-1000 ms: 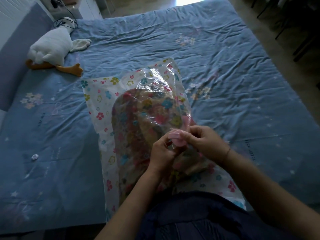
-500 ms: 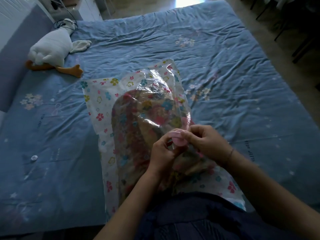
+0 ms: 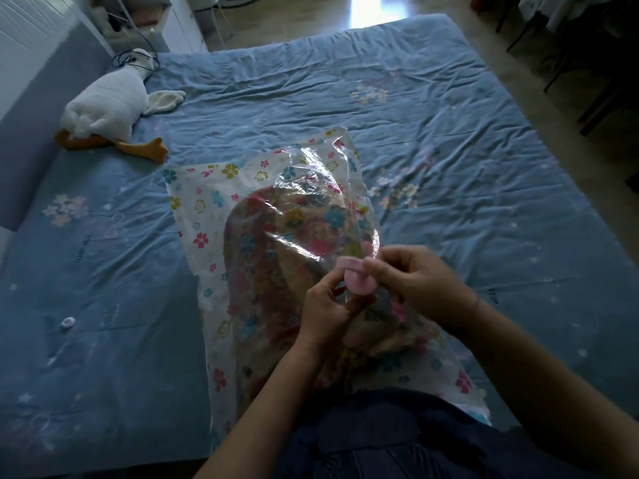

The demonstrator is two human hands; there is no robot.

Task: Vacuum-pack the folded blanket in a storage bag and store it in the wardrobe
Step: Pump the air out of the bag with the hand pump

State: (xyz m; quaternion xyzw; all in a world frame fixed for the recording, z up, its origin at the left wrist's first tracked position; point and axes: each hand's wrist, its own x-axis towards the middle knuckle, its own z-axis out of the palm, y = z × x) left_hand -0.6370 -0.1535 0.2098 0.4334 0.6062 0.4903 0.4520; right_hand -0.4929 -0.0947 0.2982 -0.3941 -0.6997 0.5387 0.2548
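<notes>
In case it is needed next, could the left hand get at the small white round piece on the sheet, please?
Probably yes: the round piece lies uncovered on the sheet, on that side, nothing between. The left hand must first release the storage bag beside the pink valve.

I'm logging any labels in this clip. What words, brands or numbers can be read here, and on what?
Nothing reads clearly.
On the bed sheet, left of the storage bag: a short dark print, too blurred to read.
On the bed sheet, right of the bag: a similar print, also too blurred.
On the storage bag: flower pattern only, no text visible.
On the pink cap: no text visible.
</notes>
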